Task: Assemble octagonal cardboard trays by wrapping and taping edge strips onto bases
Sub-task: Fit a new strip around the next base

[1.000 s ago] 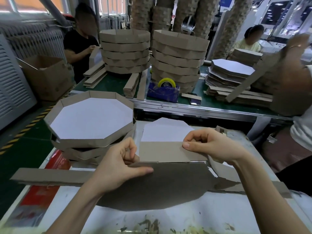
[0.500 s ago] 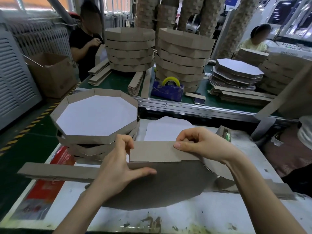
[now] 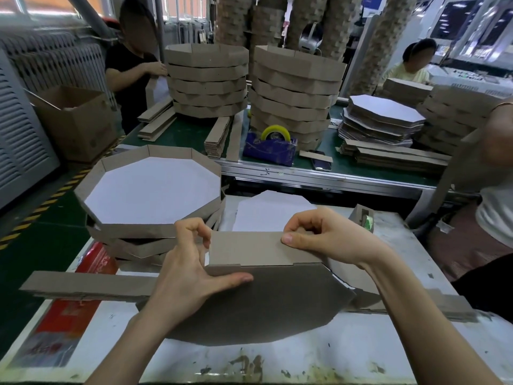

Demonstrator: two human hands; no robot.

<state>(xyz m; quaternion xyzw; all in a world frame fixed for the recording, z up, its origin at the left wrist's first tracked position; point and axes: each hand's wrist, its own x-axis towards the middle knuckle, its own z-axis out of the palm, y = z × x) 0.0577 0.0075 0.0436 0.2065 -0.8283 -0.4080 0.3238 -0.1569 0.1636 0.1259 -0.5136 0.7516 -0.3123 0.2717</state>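
both hands [image 3: 191, 276] [image 3: 330, 240] grip edge strip [image 3: 258, 250], running left-right.

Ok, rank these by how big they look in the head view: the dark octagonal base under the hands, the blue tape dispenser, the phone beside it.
1. Dark octagonal base, by far the largest; it is also nearest the camera, which flatters it.
2. Blue tape dispenser.
3. Phone, smallest, partly covered by a cardboard strip.
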